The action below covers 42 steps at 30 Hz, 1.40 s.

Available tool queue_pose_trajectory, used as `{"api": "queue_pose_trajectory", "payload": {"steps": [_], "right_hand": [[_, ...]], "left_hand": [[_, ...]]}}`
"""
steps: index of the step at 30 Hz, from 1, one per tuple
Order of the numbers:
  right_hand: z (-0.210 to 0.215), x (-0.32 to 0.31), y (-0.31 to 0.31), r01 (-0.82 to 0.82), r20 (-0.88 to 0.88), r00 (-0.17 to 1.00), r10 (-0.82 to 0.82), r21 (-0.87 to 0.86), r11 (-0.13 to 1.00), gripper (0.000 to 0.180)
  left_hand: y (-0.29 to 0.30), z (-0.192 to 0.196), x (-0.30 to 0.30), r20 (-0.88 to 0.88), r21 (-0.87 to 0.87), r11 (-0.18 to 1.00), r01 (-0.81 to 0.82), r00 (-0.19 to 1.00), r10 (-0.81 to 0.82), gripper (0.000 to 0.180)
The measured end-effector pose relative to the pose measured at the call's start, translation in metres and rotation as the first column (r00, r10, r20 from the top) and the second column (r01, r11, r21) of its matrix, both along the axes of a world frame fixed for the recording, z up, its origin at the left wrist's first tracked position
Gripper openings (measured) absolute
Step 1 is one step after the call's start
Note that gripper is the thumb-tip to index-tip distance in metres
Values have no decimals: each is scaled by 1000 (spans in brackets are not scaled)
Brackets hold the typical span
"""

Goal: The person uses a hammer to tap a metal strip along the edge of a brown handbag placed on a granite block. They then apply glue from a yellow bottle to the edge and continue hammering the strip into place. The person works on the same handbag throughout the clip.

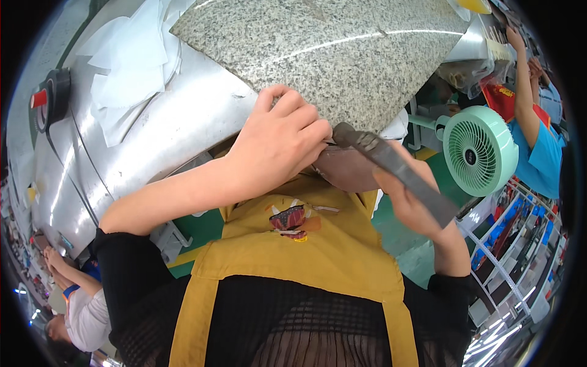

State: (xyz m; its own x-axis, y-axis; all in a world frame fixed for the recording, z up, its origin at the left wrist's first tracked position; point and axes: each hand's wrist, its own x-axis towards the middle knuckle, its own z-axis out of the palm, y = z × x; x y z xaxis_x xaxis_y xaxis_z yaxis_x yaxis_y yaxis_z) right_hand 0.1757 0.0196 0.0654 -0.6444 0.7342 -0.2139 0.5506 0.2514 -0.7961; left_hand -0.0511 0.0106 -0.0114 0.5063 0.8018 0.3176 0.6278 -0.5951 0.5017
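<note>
Below the left hand [284, 134] and right hand [400, 205], I observe a mustard-yellow bib apron [306, 254] with two flat straps [194, 318] and a multicolour print [292, 221], mainly dark red, orange and white, centred on it. Beneath it I note a black top [299, 330], sheer and finely ribbed. Black sleeves [125, 257] terminate near the elbows; forearms [189, 183] from there to the hands are bare.

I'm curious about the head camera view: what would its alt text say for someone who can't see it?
The right hand holds a dark hammer-like tool by a brown leather-like piece at the near edge of a speckled stone slab; the left hand, fingers curled, is beside the tool. A mustard apron shows below, with a mint-green fan at the right.
</note>
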Motion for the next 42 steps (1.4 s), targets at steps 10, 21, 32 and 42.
{"api": "queue_pose_trajectory", "payload": {"steps": [10, 21, 32, 42], "right_hand": [[2, 37, -7, 187, 2, 982, -187, -60, 980, 23], [7, 30, -2, 43, 82, 996, -45, 28, 999, 32], [6, 17, -2, -106, 214, 972, 97, 28, 994, 32], [10, 18, 3, 20, 27, 999, -20, 12, 1000, 28]], "left_hand": [[12, -11, 32, 49, 65, 998, 18, 999, -22, 14], [18, -6, 15, -88, 272, 929, 252, 968, -237, 21], [17, -5, 14, 15, 78, 976, 205, 978, -206, 21], [17, -10, 4, -93, 301, 912, 281, 960, -265, 23]]}}
